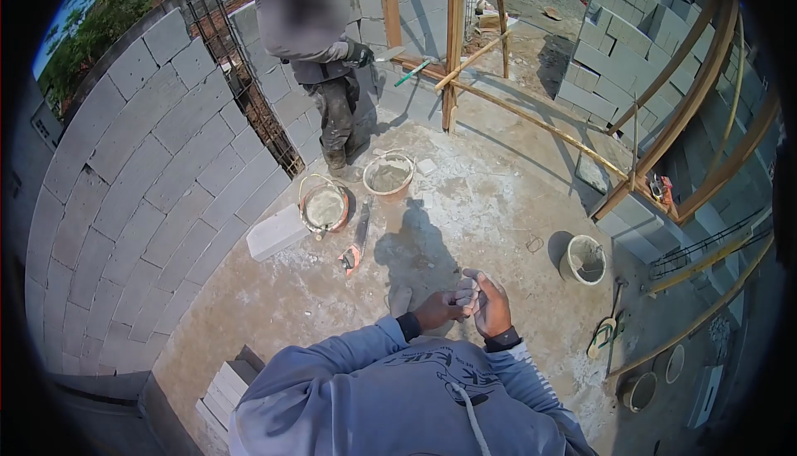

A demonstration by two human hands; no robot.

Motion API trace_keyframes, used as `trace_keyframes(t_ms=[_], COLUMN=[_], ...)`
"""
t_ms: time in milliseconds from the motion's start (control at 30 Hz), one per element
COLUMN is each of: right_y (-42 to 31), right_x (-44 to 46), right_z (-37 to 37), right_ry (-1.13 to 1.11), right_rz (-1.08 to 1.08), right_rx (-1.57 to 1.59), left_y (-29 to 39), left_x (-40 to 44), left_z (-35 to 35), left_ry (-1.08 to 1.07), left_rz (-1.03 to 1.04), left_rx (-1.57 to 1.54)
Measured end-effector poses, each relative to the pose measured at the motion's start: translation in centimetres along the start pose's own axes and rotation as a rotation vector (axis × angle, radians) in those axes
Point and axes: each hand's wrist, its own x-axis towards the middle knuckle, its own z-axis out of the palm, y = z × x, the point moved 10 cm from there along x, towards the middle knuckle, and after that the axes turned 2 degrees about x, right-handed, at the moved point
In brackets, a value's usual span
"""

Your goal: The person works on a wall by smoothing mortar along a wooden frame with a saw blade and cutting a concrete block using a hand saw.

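Note:
My left hand [442, 307] and my right hand [491, 304] meet in front of my chest, above the concrete floor. Their fingers are curled against each other, with pale dust on them. Whether anything small lies between them cannot be made out. Beyond them on the floor are a saw [354, 250] with an orange handle, a bucket of grey mix [324, 205] and a second bucket [388, 173]. A light block [276, 233] lies left of the nearer bucket.
A co-worker [320, 49] in dark gloves stands near the block wall [141, 149]. Wooden posts and a rail [531, 120] cross the upper right. A white bucket [583, 260] and sandals [601, 338] are at right; stacked blocks [224, 390] are at lower left.

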Motion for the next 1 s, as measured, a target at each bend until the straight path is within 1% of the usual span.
trace_keyframes(t_ms=[67, 167, 267, 467, 567, 667, 767, 867, 967, 1000], right_y=[0.0, -0.2, -0.2, -0.1, 0.5, 0.4, 0.6, 0.6, 1.4, 1.4], right_x=[0.1, -0.2, -0.1, 0.0, 0.5, 0.4, 0.3, 0.4, 0.9, 1.2], right_z=[-0.1, 0.3, 0.3, 0.0, -0.7, -0.6, -0.2, -0.4, -1.0, -0.9], right_ry=[0.003, 0.047, 0.005, 0.027, 0.006, 0.018, -0.019, -0.005, 0.017, 0.032], right_rz=[-0.001, 0.003, 0.001, 0.003, 0.010, 0.004, 0.039, 0.010, 0.016, -0.007], right_rx=[0.005, -0.067, 0.009, -0.024, 0.083, 0.052, 0.047, -0.016, -0.031, -0.112], left_y=[-0.5, -0.4, 0.1, -0.8, -0.7, -0.6, -0.5, 0.3, -0.6, -0.3], left_x=[0.3, 0.4, 0.1, 0.5, 0.5, 0.4, 0.3, -0.4, -0.7, -0.9], left_z=[0.0, 0.1, 0.1, 0.1, 0.0, -0.1, -0.4, -0.5, -0.9, -1.3], left_ry=[-0.007, -0.015, -0.013, -0.020, -0.007, 0.009, 0.047, 0.071, 0.077, 0.097], left_rz=[-0.017, 0.001, -0.008, 0.012, 0.035, 0.001, -0.014, -0.026, -0.007, 0.004], left_rx=[-0.023, -0.017, -0.012, -0.054, -0.022, -0.007, 0.028, 0.121, 0.002, -0.020])
